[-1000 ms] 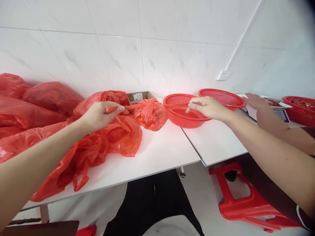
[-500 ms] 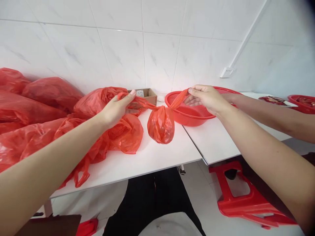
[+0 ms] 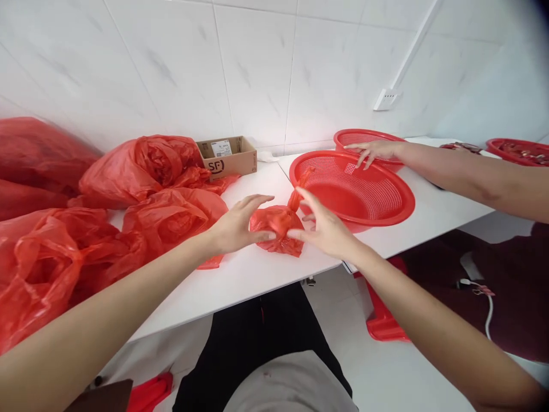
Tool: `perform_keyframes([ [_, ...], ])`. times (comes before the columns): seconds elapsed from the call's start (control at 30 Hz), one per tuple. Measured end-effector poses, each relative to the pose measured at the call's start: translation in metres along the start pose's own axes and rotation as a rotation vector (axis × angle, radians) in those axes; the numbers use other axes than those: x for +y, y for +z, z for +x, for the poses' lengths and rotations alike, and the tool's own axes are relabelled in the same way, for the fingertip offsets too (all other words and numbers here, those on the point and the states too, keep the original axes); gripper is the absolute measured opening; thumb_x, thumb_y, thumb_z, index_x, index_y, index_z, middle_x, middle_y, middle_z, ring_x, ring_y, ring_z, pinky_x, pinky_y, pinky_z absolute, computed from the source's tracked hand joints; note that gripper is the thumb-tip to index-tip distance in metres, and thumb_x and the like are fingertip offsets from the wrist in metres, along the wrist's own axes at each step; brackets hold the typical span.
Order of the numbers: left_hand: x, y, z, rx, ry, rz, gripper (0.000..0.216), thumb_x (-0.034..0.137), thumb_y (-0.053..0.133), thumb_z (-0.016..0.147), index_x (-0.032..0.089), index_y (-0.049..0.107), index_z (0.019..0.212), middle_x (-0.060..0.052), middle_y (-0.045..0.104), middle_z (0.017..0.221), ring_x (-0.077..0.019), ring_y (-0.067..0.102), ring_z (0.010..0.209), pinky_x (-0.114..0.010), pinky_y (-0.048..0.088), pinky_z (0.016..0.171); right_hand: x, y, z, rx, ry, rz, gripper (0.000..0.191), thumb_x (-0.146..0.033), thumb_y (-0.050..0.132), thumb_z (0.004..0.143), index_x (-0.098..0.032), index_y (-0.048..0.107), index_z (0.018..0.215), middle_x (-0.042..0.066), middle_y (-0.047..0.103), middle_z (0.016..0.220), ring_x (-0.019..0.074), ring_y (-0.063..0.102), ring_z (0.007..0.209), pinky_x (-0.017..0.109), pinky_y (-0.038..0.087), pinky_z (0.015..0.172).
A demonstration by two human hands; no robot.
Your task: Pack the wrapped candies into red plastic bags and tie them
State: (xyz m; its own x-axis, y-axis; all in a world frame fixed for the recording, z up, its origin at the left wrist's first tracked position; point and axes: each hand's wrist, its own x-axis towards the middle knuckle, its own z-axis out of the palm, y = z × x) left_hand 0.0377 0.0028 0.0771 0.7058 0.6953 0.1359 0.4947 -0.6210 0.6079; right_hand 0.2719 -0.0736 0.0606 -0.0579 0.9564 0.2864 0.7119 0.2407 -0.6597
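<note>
A small tied red plastic bag point(image 3: 274, 220) with a bulging bottom sits on the white table point(image 3: 244, 286), its twisted end sticking up toward the right. At its left side is my left hand point(image 3: 235, 226), fingers and thumb spread in a curve. My right hand point(image 3: 326, 226) is on the other side, also open, with thumb and fingers apart beside the twisted end. Both thumbs come close to the front of the bag; whether they touch it I cannot tell. What the bag contains is hidden by the plastic.
Large filled red bags point(image 3: 141, 166) cover the table's left part. A cardboard box point(image 3: 234, 166) stands near the wall. To the right are a red mesh basket point(image 3: 403, 212) and a second basket point(image 3: 343, 136) behind it, with another person's hand point(image 3: 377, 151) over them. A red stool point(image 3: 384, 327) is below.
The bag has come down from between my hands onto the table. Both hands have let go of its stretched handles and moved closer together. The other person's hand now shows over the baskets.
</note>
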Motion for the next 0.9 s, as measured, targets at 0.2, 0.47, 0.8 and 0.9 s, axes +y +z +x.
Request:
perform_keyframes([
  [0.2,-0.01,0.026,0.027,-0.083,0.098,0.352,0.064,0.054,0.063,0.079,0.028,0.048,0.135,-0.008,0.056,0.134,-0.03,0.051,0.122,-0.046,0.039,0.103,0.021,0.038,-0.019,-0.024,-0.104,-0.021,0.08,-0.014,0.058,0.084,-0.034,0.021,0.152,0.008,0.042,0.147,0.025,0.045,0.132,0.047,0.044,0.104],
  [0.47,-0.022,0.003,-0.005,-0.061,-0.087,0.351,0.037,0.05,0.04,0.092,0.026,0.063,0.108,-0.006,0.065,0.107,-0.0269,0.06,0.101,-0.041,0.05,0.082,0.011,0.0,-0.08,0.224,-0.081,0.02,0.039,-0.013,0.044,0.094,-0.028,0.055,0.128,0.003,0.065,0.119,0.0163,0.061,0.107,0.032,0.052,0.091],
  [0.8,-0.011,0.028,0.012,-0.236,0.042,0.293,0.048,0.047,0.053,0.086,0.035,0.055,0.132,-0.007,0.056,0.134,-0.0321,0.056,0.116,-0.045,0.05,0.089,0.027,0.002,-0.1,0.18,0.171,0.059,0.022,-0.026,0.047,0.095,-0.025,0.065,0.107,0.004,0.069,0.102,0.0177,0.065,0.087,0.033,0.055,0.081],
  [0.9,0.01,-0.001,0.014,-0.216,-0.107,0.187,0.027,0.035,0.048,0.087,0.031,0.068,0.105,-0.003,0.069,0.104,-0.0267,0.065,0.092,-0.038,0.053,0.076,0.026,0.019,-0.092,0.173,0.169,0.129,0.022,-0.028,0.047,0.095,-0.025,0.066,0.105,0.004,0.07,0.101,0.0185,0.065,0.087,0.032,0.056,0.076],
])
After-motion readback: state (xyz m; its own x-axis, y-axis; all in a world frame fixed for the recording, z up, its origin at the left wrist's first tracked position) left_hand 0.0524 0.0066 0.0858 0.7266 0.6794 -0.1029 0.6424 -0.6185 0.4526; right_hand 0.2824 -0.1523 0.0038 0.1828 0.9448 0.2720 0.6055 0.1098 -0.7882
